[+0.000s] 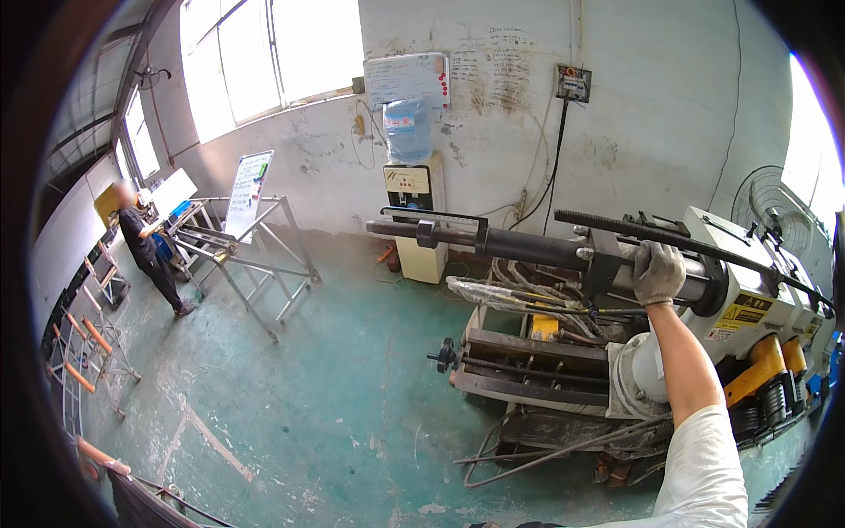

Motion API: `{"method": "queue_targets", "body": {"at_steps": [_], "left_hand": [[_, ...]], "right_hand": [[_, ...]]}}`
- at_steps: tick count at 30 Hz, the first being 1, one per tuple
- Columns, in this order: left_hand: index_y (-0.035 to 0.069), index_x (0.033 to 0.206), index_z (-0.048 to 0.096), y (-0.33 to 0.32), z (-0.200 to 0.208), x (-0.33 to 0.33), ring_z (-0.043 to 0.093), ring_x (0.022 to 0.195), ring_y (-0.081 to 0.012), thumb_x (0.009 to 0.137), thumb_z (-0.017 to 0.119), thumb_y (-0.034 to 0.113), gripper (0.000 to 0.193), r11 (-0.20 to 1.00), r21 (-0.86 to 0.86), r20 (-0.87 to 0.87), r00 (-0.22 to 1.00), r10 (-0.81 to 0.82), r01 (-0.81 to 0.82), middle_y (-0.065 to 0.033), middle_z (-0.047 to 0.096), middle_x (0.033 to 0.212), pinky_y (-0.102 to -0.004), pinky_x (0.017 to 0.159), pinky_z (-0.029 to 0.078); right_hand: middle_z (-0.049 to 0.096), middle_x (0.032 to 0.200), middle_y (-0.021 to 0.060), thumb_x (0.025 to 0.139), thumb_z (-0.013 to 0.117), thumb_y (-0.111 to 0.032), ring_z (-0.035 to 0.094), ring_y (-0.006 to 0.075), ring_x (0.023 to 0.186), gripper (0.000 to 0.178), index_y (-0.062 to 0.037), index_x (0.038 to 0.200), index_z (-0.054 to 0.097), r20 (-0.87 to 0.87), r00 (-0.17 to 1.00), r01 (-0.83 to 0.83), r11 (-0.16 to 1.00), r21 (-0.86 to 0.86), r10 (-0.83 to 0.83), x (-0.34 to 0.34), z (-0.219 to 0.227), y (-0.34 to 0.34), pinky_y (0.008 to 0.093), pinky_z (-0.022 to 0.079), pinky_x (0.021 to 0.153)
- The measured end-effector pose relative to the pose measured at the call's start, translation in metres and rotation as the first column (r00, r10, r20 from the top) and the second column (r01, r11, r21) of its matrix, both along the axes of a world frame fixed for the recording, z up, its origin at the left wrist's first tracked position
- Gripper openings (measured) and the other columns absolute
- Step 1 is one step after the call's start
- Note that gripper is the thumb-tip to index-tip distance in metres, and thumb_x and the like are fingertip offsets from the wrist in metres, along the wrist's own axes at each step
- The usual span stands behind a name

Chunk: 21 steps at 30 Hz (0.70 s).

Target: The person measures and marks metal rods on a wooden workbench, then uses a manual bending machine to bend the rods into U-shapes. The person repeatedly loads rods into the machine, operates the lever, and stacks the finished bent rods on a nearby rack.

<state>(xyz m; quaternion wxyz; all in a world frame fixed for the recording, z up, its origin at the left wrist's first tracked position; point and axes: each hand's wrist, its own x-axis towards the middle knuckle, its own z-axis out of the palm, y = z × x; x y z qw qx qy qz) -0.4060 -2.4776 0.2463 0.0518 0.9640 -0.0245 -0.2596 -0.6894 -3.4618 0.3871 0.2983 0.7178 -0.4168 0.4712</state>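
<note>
My right hand [659, 273], in a grey work glove, lies over the thick dark metal cylinder [532, 250] of a large machine, fingers curled around it. Just left of the glove, a black clamp block [604, 264] surrounds the cylinder. A long threaded rod [647, 231] runs above, slanting down to the right. The cylinder thins toward the left into a shaft with a collar [427, 234]. My bare forearm and pale sleeve come up from the lower right. My left hand does not show.
The machine's pale housing [748, 264] carries yellow warning labels. Hoses [519, 295] hang under the cylinder; a black knob [445, 355] juts left. Bent rods [546, 461] lie low. Behind stand a water dispenser [414, 216] and a fan [775, 198]. A person [141, 233] stands near a metal frame table [255, 264].
</note>
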Motion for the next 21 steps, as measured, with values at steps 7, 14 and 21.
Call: {"method": "queue_targets", "body": {"at_steps": [7,14,21], "left_hand": [[0.013,0.118,0.090,-0.005,0.004,0.000,0.076,0.125,-0.0396,0.095,0.074,0.041,0.040,1.000,0.011,0.007,1.000,0.020,-0.020,-0.0182,0.084,0.127,-0.0465,0.109,0.058],[0.013,0.118,0.090,0.028,-0.029,0.007,0.076,0.126,-0.0402,0.095,0.074,0.042,0.041,0.989,-0.047,-0.049,0.989,0.141,-0.143,-0.0185,0.083,0.129,-0.0468,0.109,0.058],[0.013,0.118,0.090,0.030,-0.031,0.008,0.075,0.126,-0.0398,0.096,0.074,0.044,0.041,0.996,-0.035,-0.065,0.994,0.083,-0.085,-0.0180,0.083,0.129,-0.0468,0.110,0.057]], "right_hand": [[0.076,0.099,0.0157,0.099,0.070,-0.028,0.072,0.0426,0.095,0.019,-0.0108,0.098,0.077,0.011,1.000,0.003,1.000,0.008,-0.003,0.000,0.001,0.001,0.0550,0.058,0.088],[0.077,0.098,0.0157,0.100,0.070,-0.027,0.072,0.0421,0.095,0.019,-0.0096,0.097,0.077,-0.004,1.000,-0.018,1.000,-0.003,0.018,0.002,0.002,0.001,0.0549,0.057,0.088],[0.077,0.098,0.0156,0.099,0.069,-0.028,0.072,0.0417,0.097,0.021,-0.0095,0.097,0.077,-0.010,1.000,-0.017,1.000,-0.004,0.017,-0.002,-0.002,-0.003,0.0548,0.057,0.089]]}}
